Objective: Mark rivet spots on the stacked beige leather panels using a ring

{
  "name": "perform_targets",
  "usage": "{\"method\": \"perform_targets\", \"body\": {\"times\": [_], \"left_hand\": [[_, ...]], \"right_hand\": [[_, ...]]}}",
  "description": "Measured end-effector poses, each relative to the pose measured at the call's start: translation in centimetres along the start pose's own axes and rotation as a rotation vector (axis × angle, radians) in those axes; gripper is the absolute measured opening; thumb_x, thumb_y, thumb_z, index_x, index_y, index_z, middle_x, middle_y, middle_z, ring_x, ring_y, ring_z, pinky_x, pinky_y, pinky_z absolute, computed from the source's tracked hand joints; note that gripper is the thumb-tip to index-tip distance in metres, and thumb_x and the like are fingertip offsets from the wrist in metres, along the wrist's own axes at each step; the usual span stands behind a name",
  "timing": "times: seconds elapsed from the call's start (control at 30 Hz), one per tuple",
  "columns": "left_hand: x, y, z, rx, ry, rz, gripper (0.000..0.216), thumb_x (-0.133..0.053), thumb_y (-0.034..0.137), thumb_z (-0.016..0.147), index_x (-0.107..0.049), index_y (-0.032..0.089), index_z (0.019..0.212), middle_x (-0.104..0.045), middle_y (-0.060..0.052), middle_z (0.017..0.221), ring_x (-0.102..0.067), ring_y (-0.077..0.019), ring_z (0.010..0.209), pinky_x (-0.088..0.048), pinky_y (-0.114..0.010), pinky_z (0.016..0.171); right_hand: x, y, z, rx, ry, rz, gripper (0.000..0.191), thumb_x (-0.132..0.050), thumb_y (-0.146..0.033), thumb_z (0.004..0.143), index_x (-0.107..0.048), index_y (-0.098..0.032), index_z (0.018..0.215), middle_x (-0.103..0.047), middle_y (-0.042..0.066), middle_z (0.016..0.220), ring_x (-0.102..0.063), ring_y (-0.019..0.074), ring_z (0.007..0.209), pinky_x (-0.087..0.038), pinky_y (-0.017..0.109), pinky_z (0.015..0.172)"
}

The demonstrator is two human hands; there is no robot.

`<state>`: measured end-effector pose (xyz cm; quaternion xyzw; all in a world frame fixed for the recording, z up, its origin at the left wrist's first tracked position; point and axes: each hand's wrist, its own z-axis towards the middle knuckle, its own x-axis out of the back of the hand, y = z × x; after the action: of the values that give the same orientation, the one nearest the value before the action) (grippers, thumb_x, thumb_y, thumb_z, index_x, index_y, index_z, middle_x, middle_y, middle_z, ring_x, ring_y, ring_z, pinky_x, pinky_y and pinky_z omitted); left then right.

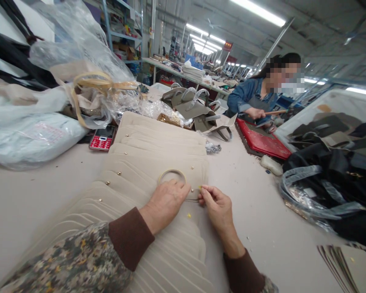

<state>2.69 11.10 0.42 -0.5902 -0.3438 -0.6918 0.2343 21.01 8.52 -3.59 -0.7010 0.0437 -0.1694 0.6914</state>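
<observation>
Beige leather-like panels (152, 152) with small metal studs (119, 173) lie overlapped in a long fanned row in front of me. Over them, my left hand (167, 201) has its fingers curled at a roll of yellowish tape (161, 176), whose near part is hidden by the hand. At the row's right edge, close to a stud (192, 191), my right hand (217, 203) pinches a small yellow piece of tape (200, 187) between thumb and forefinger. Another yellow scrap (188, 215) sits on a panel below, between my wrists.
Plastic-wrapped bundles (33, 134) and a red-keyed phone (102, 138) are at left. Beige bag parts (192, 108) stand at the back. Across the table, a co-worker (250, 95) holds a hammer over a red board (262, 138). Black bags (332, 183) and stacked panels (354, 264) lie right.
</observation>
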Motion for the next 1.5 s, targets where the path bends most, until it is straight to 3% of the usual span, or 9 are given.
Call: {"method": "perform_targets", "body": {"times": [0.3, 0.43, 0.67, 0.8, 0.9, 0.97, 1.07, 1.27, 1.5], "left_hand": [[0.7, 0.5, -0.4, 0.002, -0.123, -0.042, 0.018, -0.042, 0.013, 0.097, -0.059, 0.016, 0.096, -0.067, -0.006, 0.091, -0.061, -0.0230, 0.086, -0.047, -0.037, 0.077], [0.5, 0.3, -0.3, -0.003, -0.106, -0.076, 0.019, -0.041, 0.014, 0.097, -0.060, 0.016, 0.097, -0.066, -0.006, 0.092, -0.060, -0.0238, 0.087, -0.047, -0.038, 0.079], [0.0, 0.1, -0.4, -0.009, -0.089, -0.108, 0.019, -0.040, 0.013, 0.097, -0.059, 0.016, 0.097, -0.065, -0.007, 0.094, -0.059, -0.0255, 0.090, -0.047, -0.040, 0.081], [-0.1, 0.0, -0.5, -0.007, -0.077, -0.114, 0.020, -0.039, 0.011, 0.096, -0.058, 0.016, 0.096, -0.065, -0.007, 0.095, -0.059, -0.0254, 0.092, -0.047, -0.040, 0.082], [0.0, -0.2, -0.4, -0.012, -0.073, -0.116, 0.019, -0.039, 0.011, 0.096, -0.057, 0.016, 0.095, -0.065, -0.007, 0.094, -0.059, -0.0241, 0.091, -0.047, -0.038, 0.081], [0.2, -0.2, -0.4, -0.010, -0.085, -0.117, 0.018, -0.039, 0.012, 0.096, -0.057, 0.016, 0.094, -0.065, -0.007, 0.093, -0.059, -0.0234, 0.090, -0.047, -0.037, 0.080], [0.3, -0.3, -0.4, -0.011, -0.093, -0.123, 0.018, -0.040, 0.011, 0.095, -0.057, 0.016, 0.092, -0.065, -0.008, 0.093, -0.058, -0.0232, 0.089, -0.046, -0.037, 0.081], [0.0, -0.6, -0.4, -0.041, -0.029, -0.121, 0.016, -0.042, 0.011, 0.094, -0.057, 0.016, 0.091, -0.064, -0.008, 0.090, -0.057, -0.0244, 0.087, -0.045, -0.040, 0.080], [1.4, -1.3, -1.1, -0.064, -0.052, -0.210, 0.013, -0.044, 0.011, 0.092, -0.056, 0.017, 0.090, -0.064, -0.006, 0.089, -0.058, -0.0223, 0.084, -0.044, -0.033, 0.071]], "right_hand": [[0.2, -0.1, -0.7, -0.083, -0.184, -0.220, 0.029, -0.066, -0.042, 0.078, -0.073, -0.014, 0.081, -0.066, 0.002, 0.060, -0.058, 0.0132, 0.053, -0.046, 0.024, 0.051], [-0.4, -0.4, -0.9, 0.037, -0.217, -0.421, 0.026, -0.061, -0.039, 0.082, -0.074, -0.016, 0.076, -0.069, 0.003, 0.064, -0.060, 0.0160, 0.058, -0.044, 0.025, 0.055], [-1.7, -0.9, -1.0, 0.254, -0.161, -0.727, 0.020, -0.054, -0.027, 0.086, -0.071, -0.019, 0.076, -0.073, 0.004, 0.070, -0.065, 0.0178, 0.061, -0.044, 0.027, 0.061], [-1.5, -0.6, -1.3, 0.294, -0.105, -0.731, 0.017, -0.056, -0.026, 0.086, -0.065, -0.018, 0.098, -0.071, 0.002, 0.069, -0.066, 0.0183, 0.062, -0.046, 0.027, 0.062], [-0.7, -0.2, -1.7, 0.297, -0.031, -0.689, 0.013, -0.059, -0.031, 0.087, -0.063, -0.019, 0.084, -0.070, 0.003, 0.070, -0.066, 0.0186, 0.063, -0.047, 0.027, 0.062], [-0.3, 0.0, -2.1, 0.310, -0.062, -0.668, 0.018, -0.057, -0.031, 0.088, -0.064, -0.020, 0.077, -0.071, 0.004, 0.071, -0.066, 0.0181, 0.065, -0.047, 0.027, 0.064], [-0.2, 0.2, -2.6, 0.366, -0.127, -0.706, 0.019, -0.055, -0.028, 0.091, -0.070, -0.020, 0.082, -0.073, 0.005, 0.080, -0.067, 0.0179, 0.072, -0.047, 0.027, 0.069], [-1.4, 0.4, -2.1, 0.415, -0.048, -0.837, 0.021, -0.055, -0.028, 0.091, -0.072, -0.020, 0.082, -0.073, 0.004, 0.079, -0.067, 0.0173, 0.070, -0.044, 0.026, 0.068], [-1.5, -0.9, -1.0, 0.382, -0.208, -0.871, 0.020, -0.055, -0.024, 0.089, -0.073, -0.022, 0.082, -0.070, 0.002, 0.076, -0.063, 0.0154, 0.069, -0.042, 0.024, 0.066]]}}
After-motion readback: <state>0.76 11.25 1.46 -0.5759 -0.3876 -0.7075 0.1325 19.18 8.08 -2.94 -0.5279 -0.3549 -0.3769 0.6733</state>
